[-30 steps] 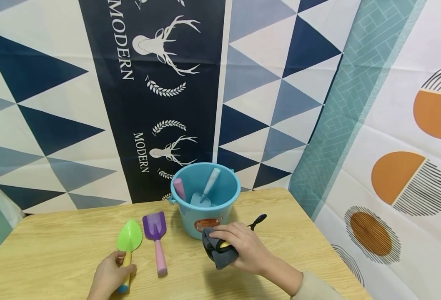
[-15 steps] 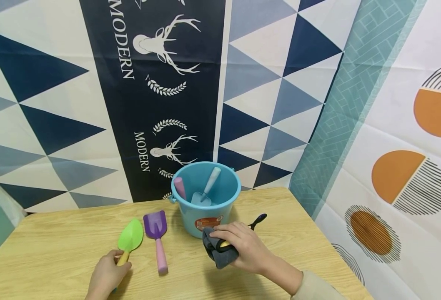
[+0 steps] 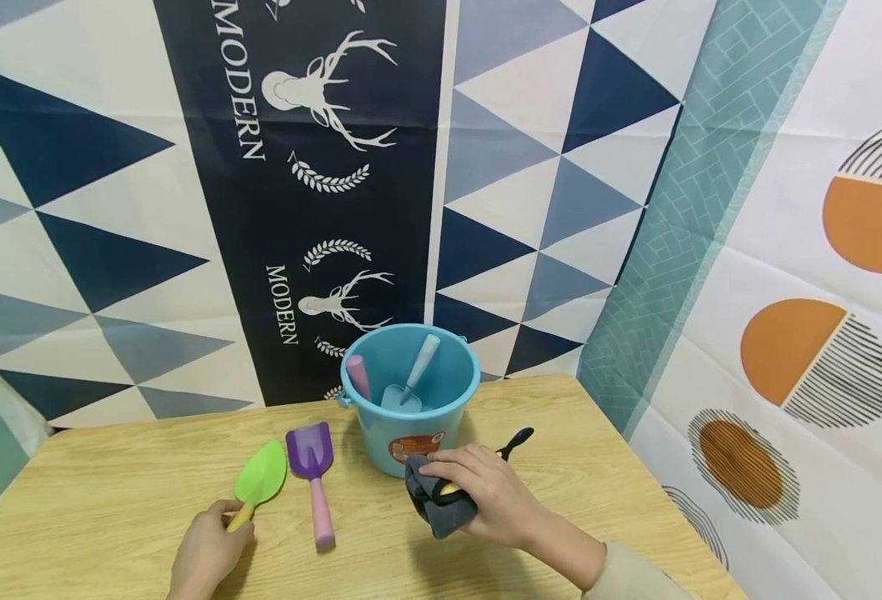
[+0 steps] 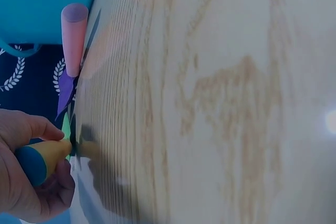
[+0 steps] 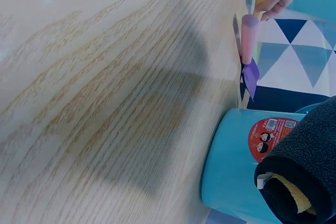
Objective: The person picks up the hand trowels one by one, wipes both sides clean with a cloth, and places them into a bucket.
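My left hand (image 3: 207, 546) holds a toy trowel by its yellow handle (image 3: 241, 517), between thumb and fingers. Its green blade (image 3: 261, 472) points away over the table, and in the left wrist view the handle's blue end (image 4: 31, 165) shows against the palm. My right hand (image 3: 497, 496) grips a folded dark grey fleecy cloth (image 3: 439, 497) with black edging and a yellow inner side, in front of the bucket. A thin black piece with a dark tip (image 3: 518, 442) sticks out behind that hand. A purple shovel (image 3: 310, 451) with a pink handle lies between the hands.
A blue bucket (image 3: 452, 421) with a red label stands at the table's back. Inside it are a pale blue shovel (image 3: 414, 379) and a pink handle (image 3: 358, 377). Patterned cloth (image 3: 508, 183) hangs behind the wooden table (image 3: 118, 492) and along its right side.
My left hand has shifted slightly left, turning the trowel so its handle slants more and its blue end is hidden in the head view. The right hand and cloth have stayed still.
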Demonstrator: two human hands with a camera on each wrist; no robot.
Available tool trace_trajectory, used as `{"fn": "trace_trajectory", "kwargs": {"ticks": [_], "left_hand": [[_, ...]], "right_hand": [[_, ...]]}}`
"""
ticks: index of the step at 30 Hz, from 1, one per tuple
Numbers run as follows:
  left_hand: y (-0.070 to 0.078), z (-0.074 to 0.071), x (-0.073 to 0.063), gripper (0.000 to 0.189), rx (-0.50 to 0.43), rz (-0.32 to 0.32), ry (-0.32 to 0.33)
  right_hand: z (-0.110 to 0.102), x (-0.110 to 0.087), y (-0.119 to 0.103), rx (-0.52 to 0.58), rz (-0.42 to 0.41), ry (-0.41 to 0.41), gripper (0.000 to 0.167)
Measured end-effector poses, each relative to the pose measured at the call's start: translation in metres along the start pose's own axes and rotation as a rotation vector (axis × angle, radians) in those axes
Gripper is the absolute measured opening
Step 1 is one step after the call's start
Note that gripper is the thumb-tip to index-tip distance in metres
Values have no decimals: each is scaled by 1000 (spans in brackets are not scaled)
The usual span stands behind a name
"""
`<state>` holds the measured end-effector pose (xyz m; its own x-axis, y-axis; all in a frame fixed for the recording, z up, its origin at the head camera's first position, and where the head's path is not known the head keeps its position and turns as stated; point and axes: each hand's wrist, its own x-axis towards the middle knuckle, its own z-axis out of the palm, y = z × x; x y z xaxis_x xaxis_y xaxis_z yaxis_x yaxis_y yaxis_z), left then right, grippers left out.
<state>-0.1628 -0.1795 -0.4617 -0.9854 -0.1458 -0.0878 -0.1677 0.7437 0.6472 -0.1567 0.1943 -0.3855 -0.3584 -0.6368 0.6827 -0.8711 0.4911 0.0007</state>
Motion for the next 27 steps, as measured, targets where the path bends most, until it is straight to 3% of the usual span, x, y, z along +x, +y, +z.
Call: {"fn": "trace_trajectory", "kwargs": {"ticks": [12,27], "left_hand": [[-6,-7,-4,50,-9,-7,17],[3,-19,-12,48,13,44,18]], "right_hand": [[1,-1,0,2,18,-10,49],[2,4,2,0,0,4,45]]}}
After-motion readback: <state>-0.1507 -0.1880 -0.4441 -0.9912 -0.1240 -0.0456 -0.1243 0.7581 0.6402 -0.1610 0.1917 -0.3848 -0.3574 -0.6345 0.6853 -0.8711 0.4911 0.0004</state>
